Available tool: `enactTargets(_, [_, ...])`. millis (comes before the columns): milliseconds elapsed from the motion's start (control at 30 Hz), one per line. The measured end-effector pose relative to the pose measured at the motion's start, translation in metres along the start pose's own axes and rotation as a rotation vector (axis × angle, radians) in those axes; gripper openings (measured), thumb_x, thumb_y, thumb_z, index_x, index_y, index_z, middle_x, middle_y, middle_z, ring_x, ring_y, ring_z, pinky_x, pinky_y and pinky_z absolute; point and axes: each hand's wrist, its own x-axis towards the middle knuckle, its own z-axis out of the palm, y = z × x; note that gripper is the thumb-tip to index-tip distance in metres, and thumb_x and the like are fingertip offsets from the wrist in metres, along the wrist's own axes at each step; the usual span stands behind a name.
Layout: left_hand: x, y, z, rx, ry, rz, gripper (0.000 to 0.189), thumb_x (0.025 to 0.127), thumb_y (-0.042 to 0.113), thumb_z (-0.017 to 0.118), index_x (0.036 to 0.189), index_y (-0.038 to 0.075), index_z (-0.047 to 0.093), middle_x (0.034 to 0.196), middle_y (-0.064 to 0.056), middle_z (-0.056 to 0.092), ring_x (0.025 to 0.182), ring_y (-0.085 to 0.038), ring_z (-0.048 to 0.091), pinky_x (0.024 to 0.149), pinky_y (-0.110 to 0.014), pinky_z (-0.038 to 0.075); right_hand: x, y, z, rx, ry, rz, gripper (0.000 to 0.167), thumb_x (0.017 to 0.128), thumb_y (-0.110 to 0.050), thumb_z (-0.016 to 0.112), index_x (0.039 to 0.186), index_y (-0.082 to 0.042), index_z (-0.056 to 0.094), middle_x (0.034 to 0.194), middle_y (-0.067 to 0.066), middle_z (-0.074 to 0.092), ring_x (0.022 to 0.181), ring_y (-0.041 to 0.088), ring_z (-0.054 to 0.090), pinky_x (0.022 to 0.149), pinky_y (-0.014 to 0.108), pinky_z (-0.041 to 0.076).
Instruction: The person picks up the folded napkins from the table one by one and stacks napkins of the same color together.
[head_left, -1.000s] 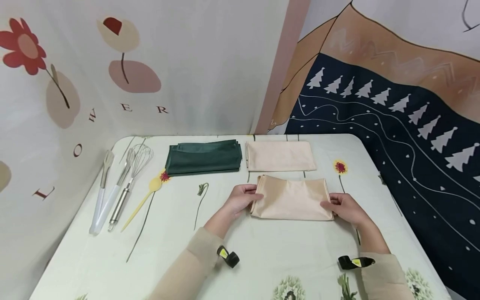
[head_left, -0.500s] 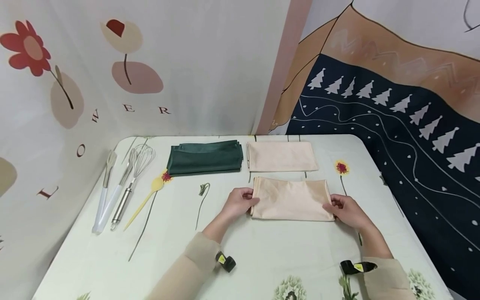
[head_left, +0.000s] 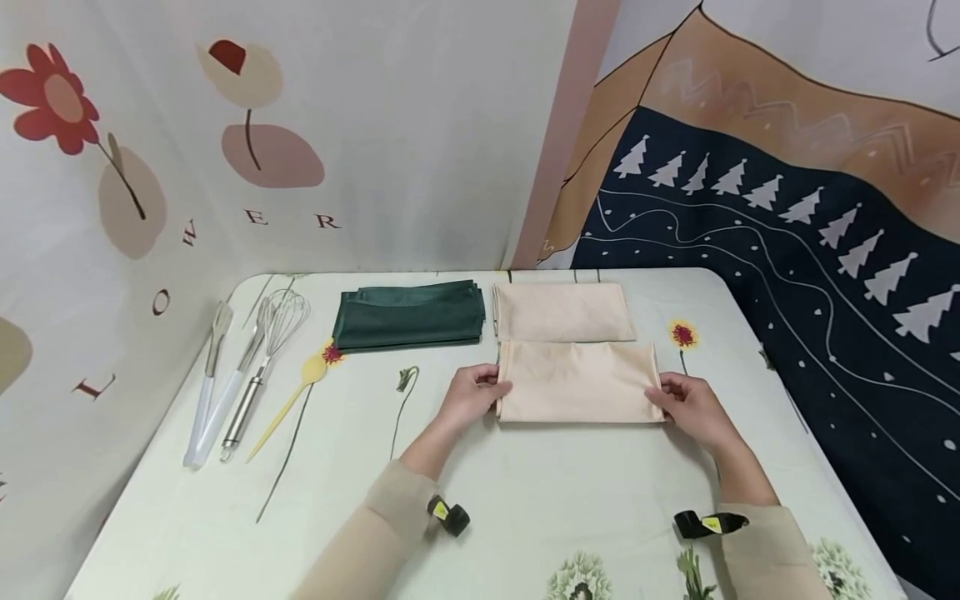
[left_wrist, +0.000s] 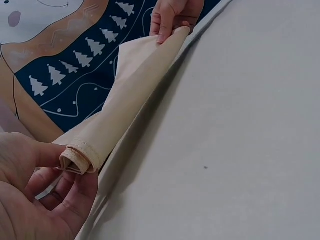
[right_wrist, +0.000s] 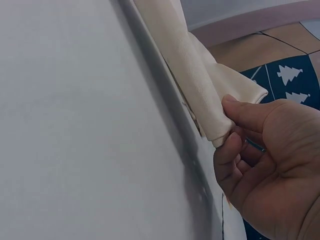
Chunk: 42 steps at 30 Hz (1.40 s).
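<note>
Both hands hold a folded peach cloth (head_left: 577, 383) by its two short ends, just in front of a second folded peach cloth (head_left: 564, 311). My left hand (head_left: 470, 395) pinches the left end between thumb and fingers; in the left wrist view the layered, rolled-looking edge (left_wrist: 80, 159) shows between them. On the right end, my right hand (head_left: 692, 408) grips with the thumb on top and fingers curled beneath, as the right wrist view shows at the cloth's corner (right_wrist: 217, 131). In both wrist views a shadow lies along the held cloth's near edge.
A folded dark green cloth (head_left: 410, 315) lies at the back, left of the peach ones. At the table's left are a whisk (head_left: 258, 375), a yellow spoon (head_left: 288, 404) and white-handled utensils (head_left: 206, 383). Printed curtains stand behind the flower-patterned tablecloth (head_left: 577, 500).
Both hands have moved the held peach cloth away from the person, so its far edge now meets the front edge of the peach cloth behind. Its top looks flatter. The other things have stayed put.
</note>
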Motion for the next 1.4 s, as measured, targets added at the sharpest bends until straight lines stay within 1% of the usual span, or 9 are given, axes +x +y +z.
enactTargets(100, [0.003,0.006,-0.003,0.008,0.017,-0.012,0.029,0.094,0.006,0.07,0.12,-0.006,0.069,0.1,-0.012,0.069,0.079,-0.01,0.064,0.062,-0.022,0.056,0.007,-0.003,0.001,0.006,0.011,-0.024,0.029,0.101,-0.025,0.065,0.106,0.004,0.064,0.071,0.005,0.054,0.058,0.012,0.047,0.049,0.026,0.044])
enactTargets(300, [0.011,0.017,-0.011,0.017,0.036,0.005,0.029,0.096,0.007,0.066,0.122,-0.006,0.068,0.106,-0.014,0.065,0.084,-0.015,0.065,0.064,-0.024,0.057,0.023,-0.011,0.002,0.032,0.045,-0.064,0.03,0.102,-0.022,0.065,0.108,0.007,0.066,0.076,0.005,0.057,0.061,0.011,0.049,0.051,0.028,0.046])
enactTargets(500, [0.022,0.024,-0.014,0.005,0.051,0.013,0.028,0.097,0.006,0.066,0.122,-0.006,0.068,0.106,-0.015,0.066,0.081,-0.014,0.063,0.063,-0.024,0.057,0.041,-0.02,-0.001,0.025,0.076,-0.04,0.035,0.101,-0.024,0.066,0.115,0.008,0.066,0.08,0.001,0.059,0.066,0.009,0.05,0.055,0.025,0.048])
enactTargets(633, [0.031,0.028,-0.014,0.0,0.051,0.012,0.029,0.097,0.006,0.066,0.123,-0.006,0.068,0.105,-0.015,0.066,0.078,-0.014,0.063,0.064,-0.026,0.058,0.051,-0.026,-0.004,0.025,0.084,-0.033,0.037,0.101,-0.024,0.066,0.118,0.009,0.066,0.083,0.002,0.06,0.067,0.008,0.051,0.056,0.026,0.049])
enactTargets(767, [0.04,0.03,-0.015,0.013,0.052,0.001,0.03,0.097,0.008,0.066,0.125,-0.004,0.067,0.105,-0.014,0.065,0.079,-0.014,0.064,0.066,-0.026,0.058,0.062,-0.03,-0.006,0.026,0.092,-0.033,0.036,0.101,-0.022,0.065,0.119,0.009,0.066,0.087,0.003,0.061,0.07,0.008,0.052,0.059,0.025,0.05])
enactTargets(967, [0.054,0.031,-0.017,0.056,0.078,-0.005,0.03,0.098,0.01,0.066,0.125,-0.002,0.068,0.104,-0.013,0.067,0.082,-0.014,0.063,0.066,-0.023,0.056,0.08,-0.031,-0.003,0.007,0.113,-0.026,0.036,0.1,-0.022,0.066,0.12,0.008,0.066,0.093,0.004,0.065,0.074,0.006,0.056,0.063,0.023,0.052])
enactTargets(1167, [0.068,0.034,-0.02,0.096,0.098,0.005,0.031,0.098,0.01,0.067,0.126,-0.003,0.067,0.112,-0.016,0.069,0.091,-0.018,0.064,0.07,-0.025,0.056,0.093,-0.035,0.0,-0.009,0.136,-0.016,0.036,0.1,-0.02,0.066,0.121,0.008,0.067,0.098,0.01,0.064,0.077,0.008,0.056,0.065,0.024,0.053])
enactTargets(1300, [0.078,0.035,-0.021,0.124,0.105,-0.003,0.031,0.098,0.012,0.068,0.125,-0.002,0.068,0.113,-0.016,0.069,0.092,-0.019,0.064,0.072,-0.025,0.056,0.101,-0.039,0.0,-0.02,0.14,0.003,0.036,0.1,-0.022,0.066,0.123,0.007,0.067,0.103,0.013,0.064,0.083,0.012,0.056,0.065,0.022,0.052])
enactTargets(1400, [0.084,0.037,-0.02,0.164,0.118,0.008,0.03,0.097,0.012,0.068,0.124,-0.001,0.069,0.111,-0.015,0.069,0.093,-0.02,0.063,0.073,-0.026,0.055,0.107,-0.04,0.0,-0.024,0.145,0.024,0.037,0.1,-0.022,0.066,0.124,0.006,0.066,0.105,0.014,0.063,0.086,0.015,0.054,0.065,0.02,0.05])
